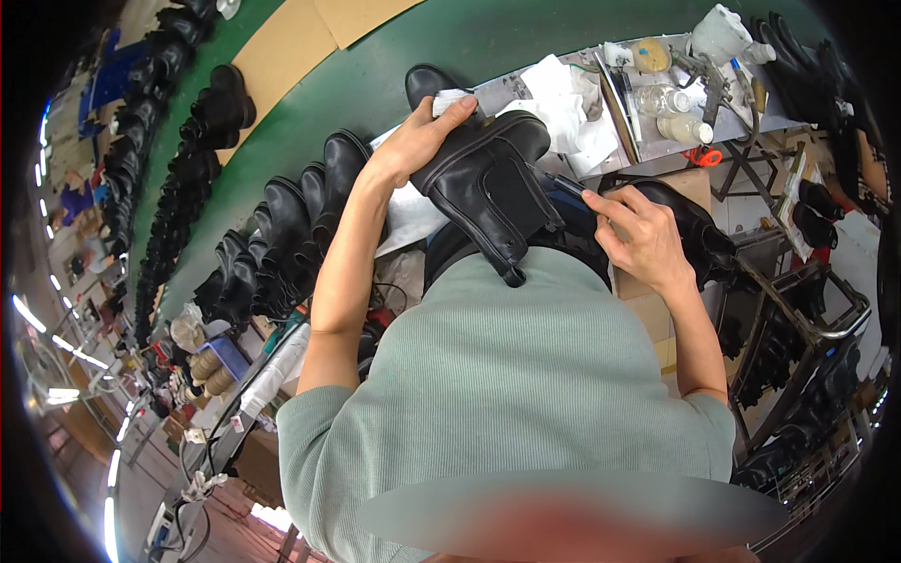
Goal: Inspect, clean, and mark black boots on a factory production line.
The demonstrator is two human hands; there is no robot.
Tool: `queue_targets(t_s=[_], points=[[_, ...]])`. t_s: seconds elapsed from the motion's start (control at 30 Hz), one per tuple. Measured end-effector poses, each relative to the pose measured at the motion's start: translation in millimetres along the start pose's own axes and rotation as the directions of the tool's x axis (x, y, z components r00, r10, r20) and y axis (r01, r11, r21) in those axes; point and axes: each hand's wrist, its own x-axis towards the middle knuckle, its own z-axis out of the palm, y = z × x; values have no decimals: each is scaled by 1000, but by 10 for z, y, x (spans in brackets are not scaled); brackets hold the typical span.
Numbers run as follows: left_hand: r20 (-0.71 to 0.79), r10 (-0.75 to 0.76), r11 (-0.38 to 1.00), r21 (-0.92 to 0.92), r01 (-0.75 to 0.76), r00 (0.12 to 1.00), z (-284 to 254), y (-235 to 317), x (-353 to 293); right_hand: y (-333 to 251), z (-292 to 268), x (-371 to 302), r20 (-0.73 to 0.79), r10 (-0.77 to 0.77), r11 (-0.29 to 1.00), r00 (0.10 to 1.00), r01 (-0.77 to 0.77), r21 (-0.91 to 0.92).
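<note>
A black ankle boot [460,183] with an elastic side panel lies over my lap, its shaft towards my body. My left hand [418,141] is closed on the boot's far left edge. A folded white piece, like cloth or paper [452,101], shows between its thumb and fingers. My right hand [643,230] pinches a slim, dark, pen-like tool [569,185]. The tool points left at the boot's side, near the elastic panel; I cannot tell whether its tip touches. Just beyond my left hand, another black boot [428,83] stands on the bench.
Black boots [286,211] line the green bench [394,56] on the left. Ahead right, a metal-topped table [657,155] holds crumpled white paper [563,103], glass jars [685,129], a spray gun [709,84] and orange-handled scissors [704,157]. A metal rack [835,328] with boots stands right.
</note>
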Motion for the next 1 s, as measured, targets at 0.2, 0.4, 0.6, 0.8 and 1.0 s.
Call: queue_targets(t_s=[0.2,0.4,0.6,0.8,1.0], points=[[2,-8,1000,-15,8,1000,5,5,-21,-44,-53,-5,44,45,999,998,-45,-1],[-2,-25,1000,14,25,1000,-1,75,-70,-103,-135,3,71,69,998,995,-70,4],[-1,-33,999,-17,33,999,11,125,-96,-145,-238,-17,95,99,994,991,-103,36],[7,-41,998,-41,42,999,-14,19,-24,-184,-317,-54,129,124,991,984,-130,38],[5,-43,997,-56,43,999,-8,0,-13,-222,-394,-94,165,135,990,977,-139,18]])
